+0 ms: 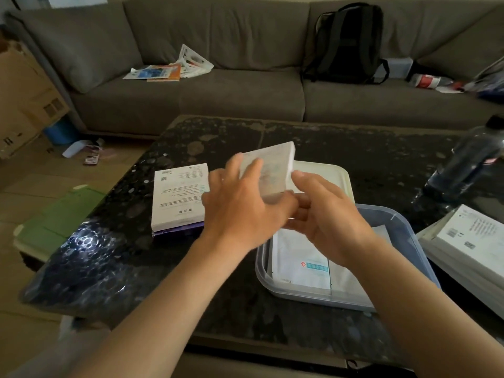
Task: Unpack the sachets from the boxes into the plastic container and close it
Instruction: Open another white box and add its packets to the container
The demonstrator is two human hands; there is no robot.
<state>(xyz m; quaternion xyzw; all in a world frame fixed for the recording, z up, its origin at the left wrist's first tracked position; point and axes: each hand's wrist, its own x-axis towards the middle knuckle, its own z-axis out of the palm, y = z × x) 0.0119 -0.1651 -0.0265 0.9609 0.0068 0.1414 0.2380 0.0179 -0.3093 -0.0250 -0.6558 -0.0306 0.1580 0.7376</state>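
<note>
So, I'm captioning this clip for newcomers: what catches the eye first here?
The left hand and right hand hold a white box above the plastic container holding sachets. A second box lies left of them on the dark table; a black backpack sits on the sofa behind.

I saw a grey sofa behind the dark mottled coffee table, with a black backpack propped against its back cushions, a loose heap of leaflets on the seat further left and a red-labelled plastic bottle lying on its side to the right. A dark bottle, blurred, stood near the table's right edge. On the floor at the left I made out brown cardboard cartons, a blue bin beside them and a flattened green carton.
</note>
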